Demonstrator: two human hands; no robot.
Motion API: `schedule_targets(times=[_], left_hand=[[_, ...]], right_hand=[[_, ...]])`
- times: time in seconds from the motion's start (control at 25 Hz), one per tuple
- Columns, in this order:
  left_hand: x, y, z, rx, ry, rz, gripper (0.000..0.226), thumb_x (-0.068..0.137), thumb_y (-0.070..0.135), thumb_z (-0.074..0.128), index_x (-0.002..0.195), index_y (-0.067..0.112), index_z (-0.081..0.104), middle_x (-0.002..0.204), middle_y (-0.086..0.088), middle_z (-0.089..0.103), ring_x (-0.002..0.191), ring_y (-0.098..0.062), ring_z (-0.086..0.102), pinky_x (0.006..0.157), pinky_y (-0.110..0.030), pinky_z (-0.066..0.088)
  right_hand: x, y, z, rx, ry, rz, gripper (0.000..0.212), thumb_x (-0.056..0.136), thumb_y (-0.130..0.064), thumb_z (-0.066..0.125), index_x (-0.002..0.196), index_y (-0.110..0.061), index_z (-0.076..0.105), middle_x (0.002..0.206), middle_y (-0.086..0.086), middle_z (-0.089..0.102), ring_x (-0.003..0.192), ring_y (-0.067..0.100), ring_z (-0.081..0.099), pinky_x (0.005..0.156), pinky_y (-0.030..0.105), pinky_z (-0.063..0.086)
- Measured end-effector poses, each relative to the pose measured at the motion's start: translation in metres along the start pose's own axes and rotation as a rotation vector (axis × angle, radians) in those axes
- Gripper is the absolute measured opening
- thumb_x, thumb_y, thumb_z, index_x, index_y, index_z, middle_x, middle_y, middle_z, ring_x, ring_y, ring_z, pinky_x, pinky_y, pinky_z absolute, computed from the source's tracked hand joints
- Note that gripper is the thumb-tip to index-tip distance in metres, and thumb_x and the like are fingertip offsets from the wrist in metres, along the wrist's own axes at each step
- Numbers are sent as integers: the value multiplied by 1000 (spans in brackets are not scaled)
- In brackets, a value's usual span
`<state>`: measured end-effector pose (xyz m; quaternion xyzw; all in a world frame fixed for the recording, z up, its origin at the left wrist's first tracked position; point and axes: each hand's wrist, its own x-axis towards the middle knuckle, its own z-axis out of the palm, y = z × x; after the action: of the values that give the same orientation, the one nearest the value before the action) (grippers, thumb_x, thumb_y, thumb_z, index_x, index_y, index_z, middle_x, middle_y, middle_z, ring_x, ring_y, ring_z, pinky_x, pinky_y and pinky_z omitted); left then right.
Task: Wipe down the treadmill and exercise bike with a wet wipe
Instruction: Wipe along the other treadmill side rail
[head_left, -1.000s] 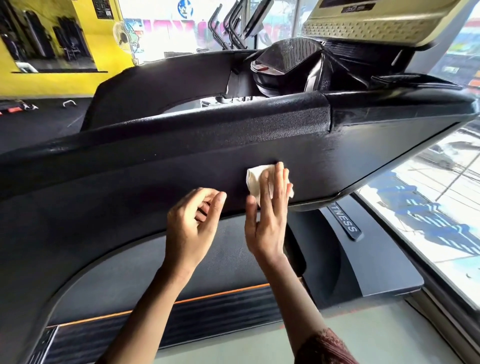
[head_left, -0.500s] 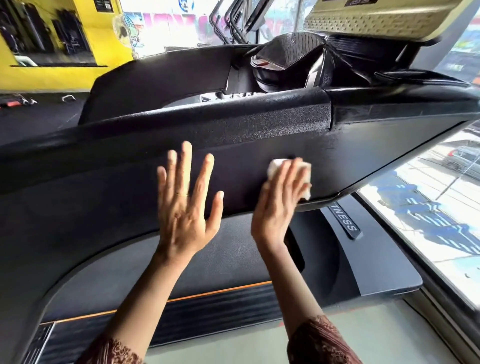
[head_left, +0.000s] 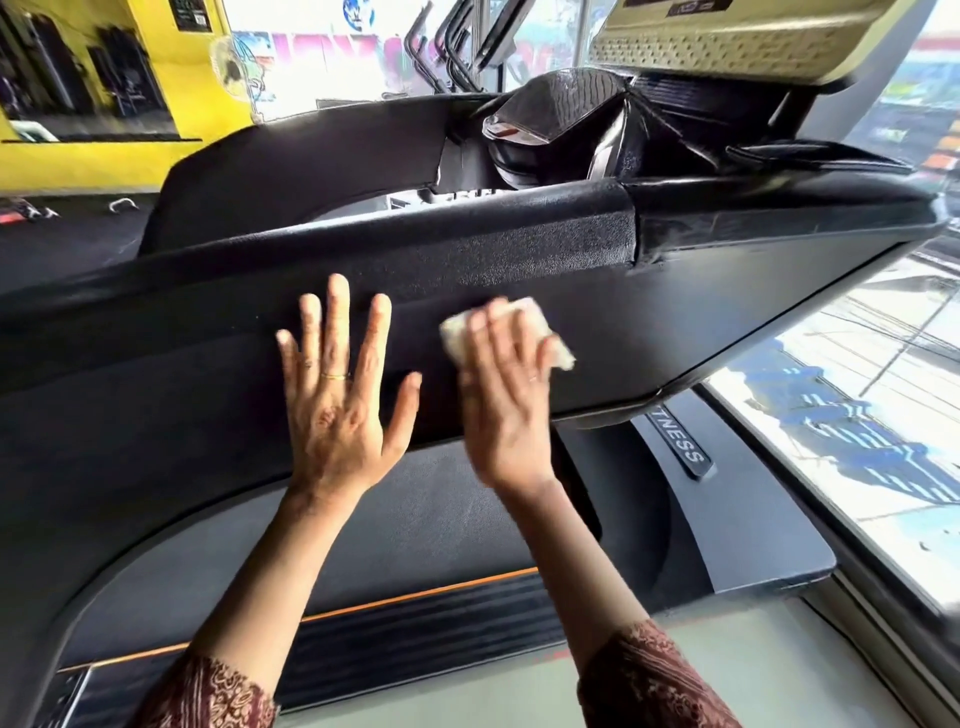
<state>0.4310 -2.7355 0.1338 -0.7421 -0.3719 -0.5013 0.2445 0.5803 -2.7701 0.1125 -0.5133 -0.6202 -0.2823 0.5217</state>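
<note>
Treadmill side panel (head_left: 727, 312): left hand (head_left: 337, 410) is bracing, fingers splayed. Right hand (head_left: 506, 410), fingers flat, is pressing the wet wipe (head_left: 540, 325); overlapping strokes needed.

Background: a yellow wall (head_left: 93, 161) at upper left carries a dark reflective panel (head_left: 78, 78), with a fan (head_left: 231, 67) beside it; dark floor (head_left: 62, 244) lies below. Black handlebars (head_left: 452, 41) of further machines stand against bright daylight at top centre. A large window (head_left: 857, 441) runs along the right.

Left hand (head_left: 340, 415) now flat and spread; wipe (head_left: 530, 314) slightly leftward.
</note>
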Motion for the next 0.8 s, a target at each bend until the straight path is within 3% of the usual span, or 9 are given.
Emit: schedule_targets(times=[0.08,0.12,0.28,0.32,0.52,0.56,0.68,0.72,0.8], left_hand=[[-2,-4,-2,8,3,28,59,95,35,44,147,10,29,150,-24,25,142,-34,10,118,-40,1],[-3,-6,-4,8,5,40,58,95,34,45,146,11,30,149,-24,26,141,-34,11,118,-39,2],[-4,-8,-5,10,10,57,56,93,32,46,143,9,35,149,-19,25,141,-31,11,118,-37,2],[-4,-8,-5,5,13,53,56,93,32,45,143,9,35,149,-19,25,141,-31,11,118,-38,1],[-14,-22,-8,23,20,19,57,95,32,43,146,11,28,149,-22,23,142,-31,8,118,-40,0],[-17,-28,-11,35,26,3,58,94,33,43,147,13,25,150,-21,20,144,-30,6,118,-40,-1],[-25,-47,-20,71,38,-24,60,94,33,44,147,17,22,149,-20,16,147,-19,-7,118,-40,-3],[-28,-53,-22,71,36,-30,60,94,33,44,147,16,21,149,-20,16,147,-18,-8,118,-40,-3],[-31,-66,-27,75,25,-40,61,93,33,45,147,15,21,149,-21,17,147,-23,-4,118,-40,-3]], right_hand=[[-38,14,-3,-64,-171,-221,41,97,-12,41,137,-7,45,145,7,39,145,15,20,116,37,14],[-51,30,-10,-111,-164,-186,41,96,-11,42,137,-8,44,144,5,40,144,14,22,116,37,15],[-13,47,-19,-54,286,473,46,105,-23,25,144,2,31,150,16,28,145,19,8,117,48,6],[2,34,-13,-24,320,513,47,105,-23,24,143,4,30,150,20,28,144,21,9,117,50,5],[-38,3,9,-133,-91,-148,44,94,-8,49,138,-10,42,147,4,37,145,16,21,116,39,13],[-46,12,5,-178,-72,-110,42,96,-13,48,137,-13,42,149,3,38,144,16,22,115,40,15],[-25,4,13,-152,200,431,43,105,-27,26,144,-9,28,152,13,26,146,25,9,116,47,3],[-12,-13,22,-119,240,511,45,105,-27,23,145,-8,26,152,15,25,145,29,9,116,48,1],[-9,-55,44,-96,147,290,42,103,-23,31,142,-8,32,150,12,32,143,30,18,117,44,3]])
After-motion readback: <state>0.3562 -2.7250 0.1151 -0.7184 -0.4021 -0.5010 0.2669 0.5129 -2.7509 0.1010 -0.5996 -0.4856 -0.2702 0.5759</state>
